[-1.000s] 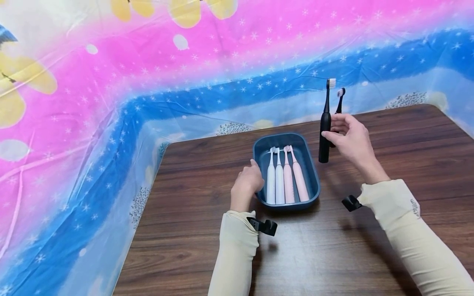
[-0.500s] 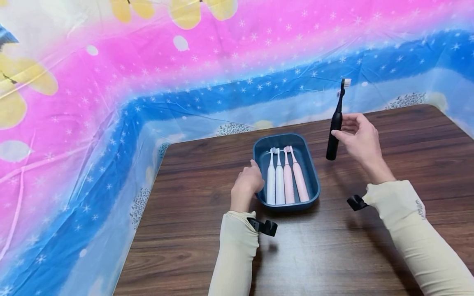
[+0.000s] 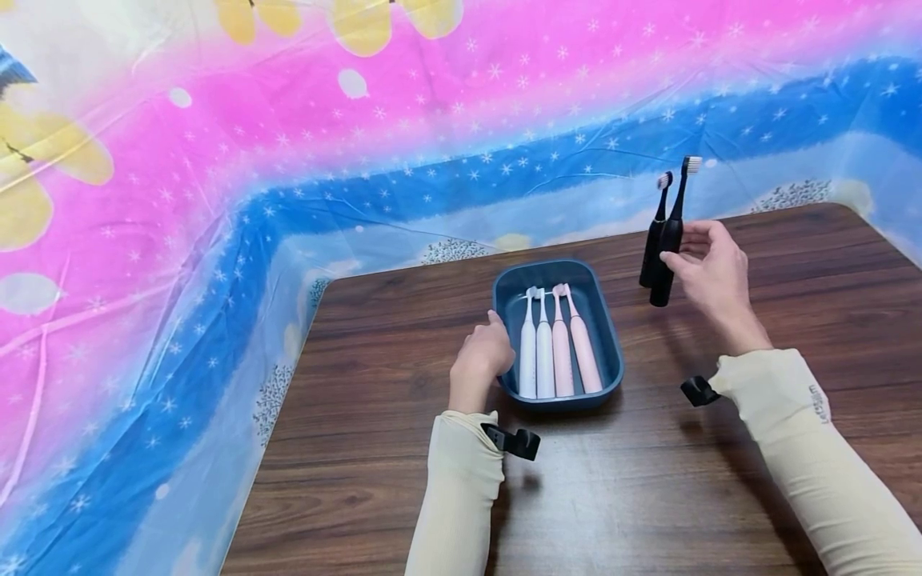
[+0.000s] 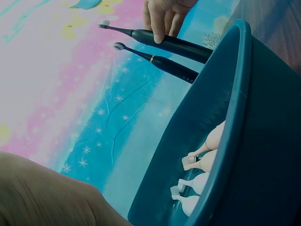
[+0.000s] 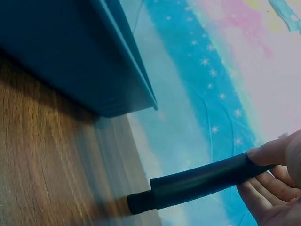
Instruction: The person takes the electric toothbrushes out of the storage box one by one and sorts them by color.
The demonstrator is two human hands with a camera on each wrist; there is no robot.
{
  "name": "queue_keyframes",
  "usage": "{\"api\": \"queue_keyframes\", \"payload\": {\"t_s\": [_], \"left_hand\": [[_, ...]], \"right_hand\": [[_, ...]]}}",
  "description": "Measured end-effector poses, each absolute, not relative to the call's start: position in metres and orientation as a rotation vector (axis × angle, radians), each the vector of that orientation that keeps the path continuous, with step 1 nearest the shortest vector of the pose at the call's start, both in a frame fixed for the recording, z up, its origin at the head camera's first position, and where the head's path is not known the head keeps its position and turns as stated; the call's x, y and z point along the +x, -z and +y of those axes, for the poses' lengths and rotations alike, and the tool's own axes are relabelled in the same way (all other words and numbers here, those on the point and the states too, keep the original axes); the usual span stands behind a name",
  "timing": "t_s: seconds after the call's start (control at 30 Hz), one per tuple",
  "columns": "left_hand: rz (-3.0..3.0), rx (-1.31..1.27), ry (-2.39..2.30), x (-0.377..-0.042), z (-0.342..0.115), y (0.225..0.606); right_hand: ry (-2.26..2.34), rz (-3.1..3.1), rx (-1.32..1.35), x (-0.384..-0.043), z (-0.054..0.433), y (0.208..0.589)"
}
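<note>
Toothbrush (image 3: 671, 240), black, near upright, head leaning right, pinched in the right hand's (image 3: 713, 268) fingers! Second black one (image 3: 651, 240) just beside it, on the counter (image 3: 374, 416). Leftward, between the hands, dark-blue tub (image 3: 611, 336): two white brushes (image 3: 528, 352), two pink brushes (image 3: 561, 352), lying lengthwise. Left hand (image 3: 484, 350) at its left rim, fingers hidden, grip unclear.

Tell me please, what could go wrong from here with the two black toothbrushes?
First, the front black toothbrush, pinched by the right hand, is very close to the rear black toothbrush, which appears to stand upright with no hand holding it; a small bump might topple it.
Second, the thumb and fingers grip only part of the handle, leaving its lower end free, so the brush might tilt or slip.
</note>
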State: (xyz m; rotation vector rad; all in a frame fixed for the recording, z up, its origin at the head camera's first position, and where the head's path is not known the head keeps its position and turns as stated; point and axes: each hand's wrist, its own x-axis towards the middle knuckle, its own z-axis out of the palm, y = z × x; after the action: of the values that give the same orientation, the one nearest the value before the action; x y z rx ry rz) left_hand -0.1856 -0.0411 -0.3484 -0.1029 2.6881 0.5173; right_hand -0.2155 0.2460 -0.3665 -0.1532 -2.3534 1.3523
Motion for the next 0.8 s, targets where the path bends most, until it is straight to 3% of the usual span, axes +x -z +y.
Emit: {"api": "queue_keyframes", "payload": {"t_s": [0.8], "left_hand": [[2.690,-0.106,-0.511,-0.186,-0.042,0.351]], "right_hand": [[-1.279,-2.336,-0.238,-0.235,0.261,0.389]]}}
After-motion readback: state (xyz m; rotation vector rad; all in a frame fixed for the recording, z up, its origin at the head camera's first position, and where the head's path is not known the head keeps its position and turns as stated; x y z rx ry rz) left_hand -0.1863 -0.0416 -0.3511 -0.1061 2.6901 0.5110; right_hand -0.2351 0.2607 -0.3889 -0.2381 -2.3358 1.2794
